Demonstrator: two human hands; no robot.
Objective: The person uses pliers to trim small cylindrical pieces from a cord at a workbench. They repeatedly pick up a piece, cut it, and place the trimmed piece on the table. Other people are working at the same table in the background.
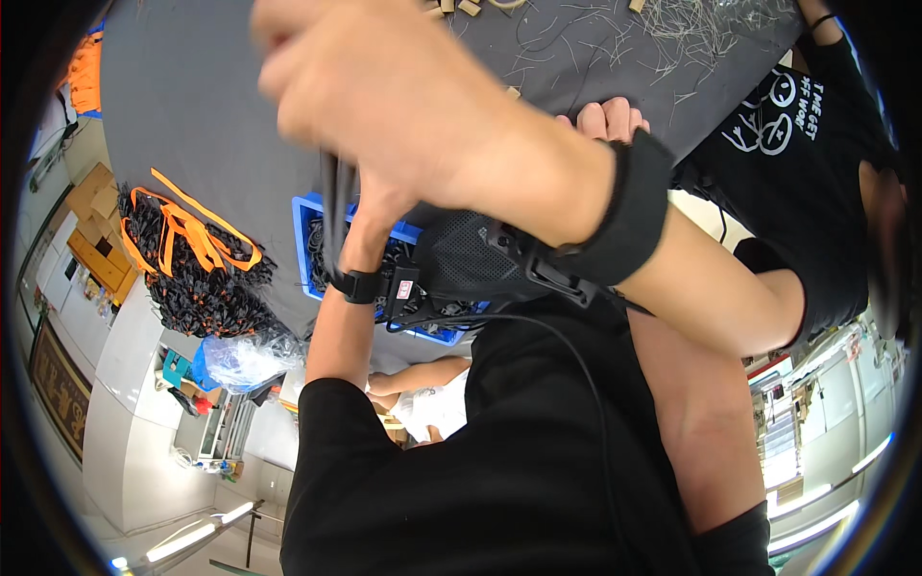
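Note:
A co-worker's blurred hand (360,77) and forearm reach across from the right, a wide black band at the wrist. Behind that hand is my left hand (386,197), its fingers hidden, with a narrow black strap on the wrist. Dark cable strands (336,206) hang beside it; I cannot tell which hand has hold of them. My right hand (612,120) is on the table beyond the co-worker's forearm. Only its curled fingers show, pressed together, and what they hold, if anything, is hidden.
A blue bin (305,216) of black parts stands below my hands. Left of it lies a heap of black cables (202,298) with orange ties. Loose thin wires (663,38) and small tan pieces (469,8) are scattered over the grey table (192,96). A clear plastic bag (245,360) lies beside the heap.

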